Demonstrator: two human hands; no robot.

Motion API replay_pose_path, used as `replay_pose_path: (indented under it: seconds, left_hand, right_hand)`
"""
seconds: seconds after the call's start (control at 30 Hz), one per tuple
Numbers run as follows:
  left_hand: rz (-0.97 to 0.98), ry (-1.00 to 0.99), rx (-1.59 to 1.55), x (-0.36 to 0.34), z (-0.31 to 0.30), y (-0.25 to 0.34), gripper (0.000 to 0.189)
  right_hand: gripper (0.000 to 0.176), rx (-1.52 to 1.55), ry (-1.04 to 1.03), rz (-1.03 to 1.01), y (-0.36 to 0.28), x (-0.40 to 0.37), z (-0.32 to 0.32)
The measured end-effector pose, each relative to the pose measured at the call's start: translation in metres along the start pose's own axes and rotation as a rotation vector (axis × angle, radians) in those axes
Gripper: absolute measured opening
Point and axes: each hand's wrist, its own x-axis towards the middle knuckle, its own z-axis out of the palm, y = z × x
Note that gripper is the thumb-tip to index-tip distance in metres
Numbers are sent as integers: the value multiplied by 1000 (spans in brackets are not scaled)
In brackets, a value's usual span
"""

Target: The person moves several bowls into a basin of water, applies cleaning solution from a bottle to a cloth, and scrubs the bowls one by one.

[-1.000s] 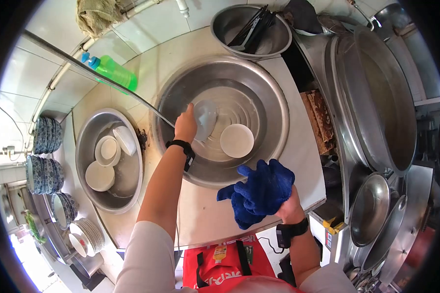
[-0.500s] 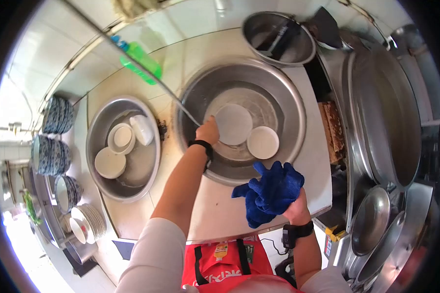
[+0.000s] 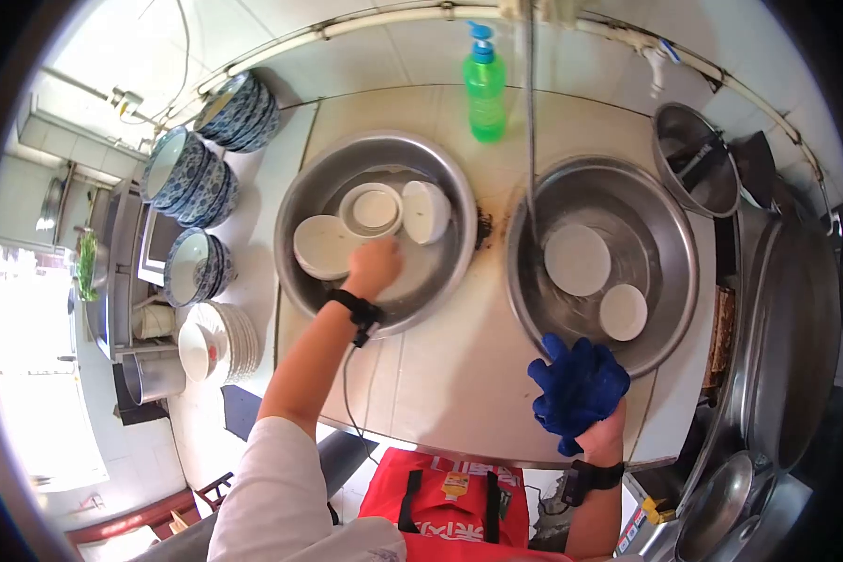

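the left hand (image 3: pixel 377 267) reaches over the left basin (image 3: pixel 440 286), left of centre in the frame, beside a large white bowl (image 3: pixel 320 245); its fingers are blurred and partly hidden, so whether they are spread or pinching the rim cannot be told. the right hand (image 3: pixel 602 434), lower right of centre, lies under a bunched dark blue cloth (image 3: pixel 579 386), which covers its fingers; their closure cannot be told. within the left basin, the large bowl sits at the left, a pair of nested bowls (image 3: pixel 372 208) at the upper middle, and a tilted bowl (image 3: pixel 426 213) at the upper right. the bowls are presumably light, stiff, slippery when wet and liable to chip; the rim, taken between thumb and fingers, seems the surest hold. being round, the nested pair has no long axis; the tilted bowl's outline runs roughly up and down the frame. the cloth looks soft and limp, its lobes pointing mainly upward and leftward. farther out, at right of centre, the right basin (image 3: pixel 672 253) holds two white bowls (image 3: pixel 577 259) on the same desk (image 3: pixel 440 384); a green bottle (image 3: pixel 485 98) stands at upper centre.
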Motion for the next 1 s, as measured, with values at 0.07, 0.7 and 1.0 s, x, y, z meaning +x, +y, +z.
replay_pose_path:
  seconds: [0.07,0.7,1.0]
  left_hand:
    - [-116,237,345,-9,13,-71,32]
    - [-947,130,-1026,18,33,-182,39]
    - [-108,309,74,-17,-12,-185,49]
  right_hand:
    - [44,-6,38,23,22,8,26]
    - [45,-80,-74,76,135,66,47]
    - [42,-68,55,149,122,57,56]
